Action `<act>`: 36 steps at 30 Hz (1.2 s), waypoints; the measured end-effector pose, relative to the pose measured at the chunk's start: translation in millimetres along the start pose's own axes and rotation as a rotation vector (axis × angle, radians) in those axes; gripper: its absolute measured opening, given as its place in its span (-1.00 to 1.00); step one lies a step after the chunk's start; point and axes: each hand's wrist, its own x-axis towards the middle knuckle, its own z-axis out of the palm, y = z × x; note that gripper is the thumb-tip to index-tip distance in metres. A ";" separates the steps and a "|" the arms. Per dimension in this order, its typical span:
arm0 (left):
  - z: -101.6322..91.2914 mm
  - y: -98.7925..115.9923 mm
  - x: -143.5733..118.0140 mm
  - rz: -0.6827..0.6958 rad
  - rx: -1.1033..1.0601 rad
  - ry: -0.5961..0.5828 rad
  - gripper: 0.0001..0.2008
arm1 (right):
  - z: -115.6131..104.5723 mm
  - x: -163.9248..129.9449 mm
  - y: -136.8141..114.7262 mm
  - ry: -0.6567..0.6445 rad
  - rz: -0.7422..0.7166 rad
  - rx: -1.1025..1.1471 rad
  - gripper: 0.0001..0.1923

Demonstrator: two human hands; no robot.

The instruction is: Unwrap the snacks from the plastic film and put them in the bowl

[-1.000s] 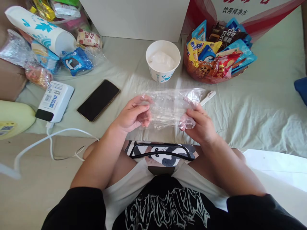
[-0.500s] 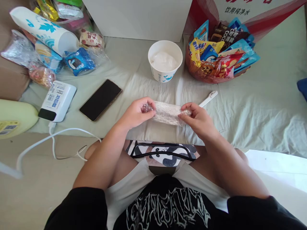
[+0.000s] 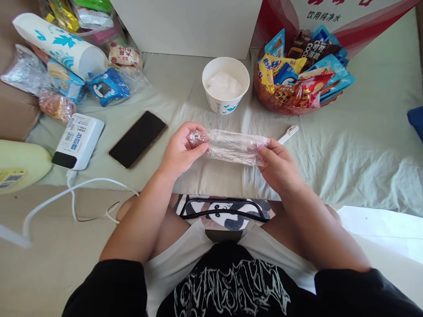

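Note:
A clear, crinkled sheet of plastic wrap [image 3: 233, 147] stretches between my two hands, just over the front part of the cloth-covered table. My left hand [image 3: 181, 149] pinches its bunched left end between thumb and fingers. The right end is gripped by my right hand [image 3: 279, 165], thumb on the near face. Behind the wrap stands a white paper cup [image 3: 225, 99] with blue leaf prints; something white and filmy lies inside it. A white plastic handle-like piece [image 3: 289, 134] lies beyond my right hand, its lower end hidden.
A basket [image 3: 280, 105] of packaged snacks stands at the back right, before a red and white carton [image 3: 324, 17]. On the left lie a phone [image 3: 138, 139], a white cabled device [image 3: 79, 141], snack packs and a stack of paper cups [image 3: 59, 42]. A pale yellow bottle [image 3: 24, 163] is at the left edge.
Both hands have moved apart and slightly up, the right one outward to the right. The plastic wrap between them is now spread longer and looks more see-through.

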 end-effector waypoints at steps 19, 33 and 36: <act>33.8 -15.9 -23.6 0.064 -0.073 -0.346 -0.27 | 26.1 -30.2 6.8 -0.105 -0.488 -0.504 -0.90; 26.6 -3.7 -16.4 0.116 0.130 -0.266 -0.57 | 13.5 -23.8 8.1 -0.123 -0.438 -0.465 -0.73; 25.9 0.1 -14.7 0.046 0.001 -0.160 -0.51 | 10.1 -20.7 13.0 -0.161 -0.492 -0.402 -0.47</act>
